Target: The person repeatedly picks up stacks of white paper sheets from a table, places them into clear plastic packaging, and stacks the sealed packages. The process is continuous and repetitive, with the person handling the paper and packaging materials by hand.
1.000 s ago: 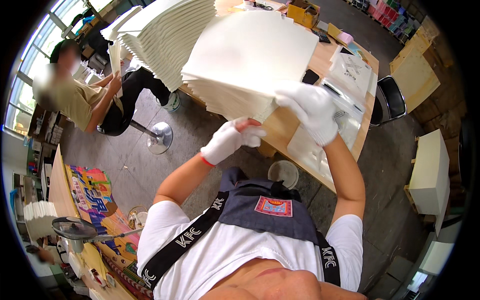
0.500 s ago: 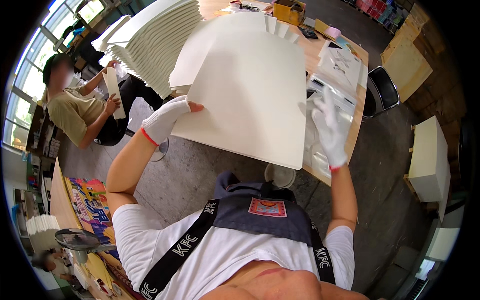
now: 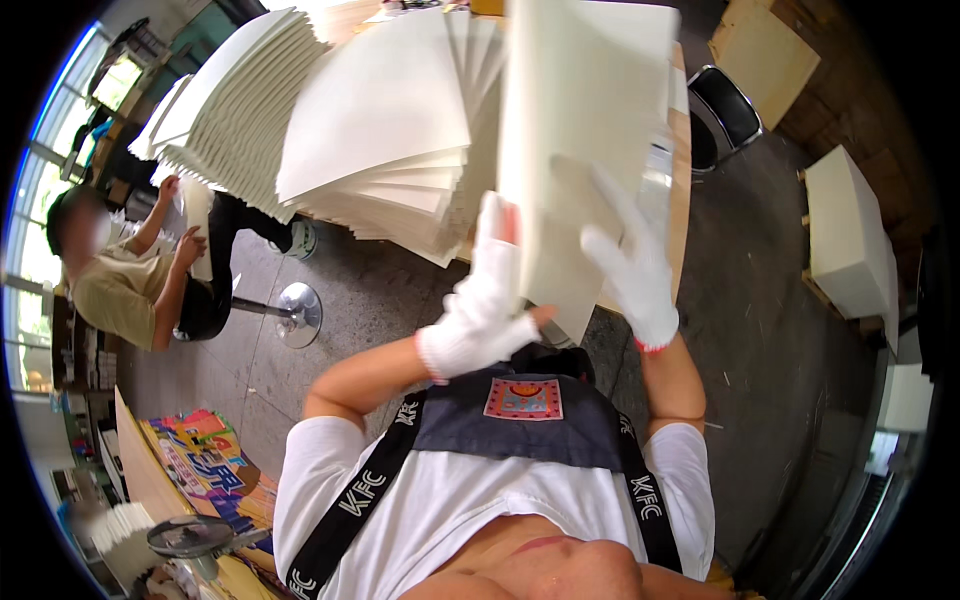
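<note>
Both my hands wear white gloves and hold a thick bundle of cream paper sheets (image 3: pixel 580 110) turned upright in front of me. My left hand (image 3: pixel 485 305) grips the bundle's near left edge. Flat against the bundle's right face lies my right hand (image 3: pixel 630 265), fingers spread. Fanned stacks of the same cream sheets (image 3: pixel 390 140) lie on the wooden table (image 3: pixel 681 160) just behind and to the left of the bundle.
A seated person (image 3: pixel 130 275) at the left holds a sheet beside a stool with a round metal base (image 3: pixel 297 314). A black chair (image 3: pixel 725 110) and white boxes (image 3: pixel 850 235) stand to the right. Colourful printed sheets (image 3: pixel 205 465) lie at lower left.
The bundle has swung from lying flat and broad to standing upright. My left hand came in from the far left edge to the near edge; my right hand rose onto its face.
</note>
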`<state>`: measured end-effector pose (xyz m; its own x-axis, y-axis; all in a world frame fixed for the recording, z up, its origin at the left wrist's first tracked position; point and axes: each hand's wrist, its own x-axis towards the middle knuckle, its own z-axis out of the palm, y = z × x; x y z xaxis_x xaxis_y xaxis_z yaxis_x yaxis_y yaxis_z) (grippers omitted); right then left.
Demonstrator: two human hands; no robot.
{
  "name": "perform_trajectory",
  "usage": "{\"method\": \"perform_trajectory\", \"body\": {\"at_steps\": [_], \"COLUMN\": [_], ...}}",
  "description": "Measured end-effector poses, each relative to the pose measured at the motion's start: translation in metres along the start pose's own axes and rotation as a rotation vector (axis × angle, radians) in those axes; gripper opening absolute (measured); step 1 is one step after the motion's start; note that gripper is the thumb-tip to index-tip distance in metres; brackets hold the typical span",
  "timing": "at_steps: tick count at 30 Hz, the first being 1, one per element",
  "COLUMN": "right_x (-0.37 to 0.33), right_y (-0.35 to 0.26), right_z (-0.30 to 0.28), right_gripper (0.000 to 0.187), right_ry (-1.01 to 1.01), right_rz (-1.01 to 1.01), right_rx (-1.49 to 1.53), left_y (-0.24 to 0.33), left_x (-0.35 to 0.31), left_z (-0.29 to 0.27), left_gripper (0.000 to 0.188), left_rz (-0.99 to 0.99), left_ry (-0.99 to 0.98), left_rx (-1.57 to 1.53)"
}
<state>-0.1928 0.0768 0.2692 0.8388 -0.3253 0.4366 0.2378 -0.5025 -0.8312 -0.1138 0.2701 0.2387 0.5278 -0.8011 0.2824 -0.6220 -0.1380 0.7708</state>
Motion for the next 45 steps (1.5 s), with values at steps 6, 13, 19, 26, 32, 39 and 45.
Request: {"method": "perform_trajectory", "body": {"at_steps": [6,13,19,26,32,39,45], "right_x": [-0.083,-0.189,-0.224,-0.221,-0.208,-0.176,-0.163], "right_y": [0.038,0.049,0.035,0.044,0.077,0.117,0.16], "right_z": [-0.029,-0.094,-0.076,-0.061,-0.045,-0.056,-0.092], "right_gripper": [0.027,0.016,0.016,0.022,0.02,0.021,0.027], "right_ry": [0.435,0.535,0.458,0.33,0.212,-0.08,0.076], "right_rz": [0.353,0.377,0.457,0.375,0.239,0.57,0.845], "right_rx": [0.034,-0.382,-0.523,-0.598,-1.058,-0.911,0.354], "left_y": [0.003,-0.037,-0.051,-0.066,-0.092,-0.044,-0.086], "left_x": [0.031,0.122,0.161,0.192,0.214,0.137,0.082], "left_z": [0.104,0.109,0.137,0.117,0.125,0.133,0.153], "left_gripper": [0.102,0.077,0.057,0.029,0.03,0.034,0.045], "left_rz": [0.347,0.347,0.202,-0.035,-0.103,-0.149,0.045], "left_ry": [-0.099,0.126,-0.49,-0.394,-0.153,-0.363,-0.222], "left_rx": [0.18,0.206,0.829,0.359,-0.272,-0.477,0.056]}}
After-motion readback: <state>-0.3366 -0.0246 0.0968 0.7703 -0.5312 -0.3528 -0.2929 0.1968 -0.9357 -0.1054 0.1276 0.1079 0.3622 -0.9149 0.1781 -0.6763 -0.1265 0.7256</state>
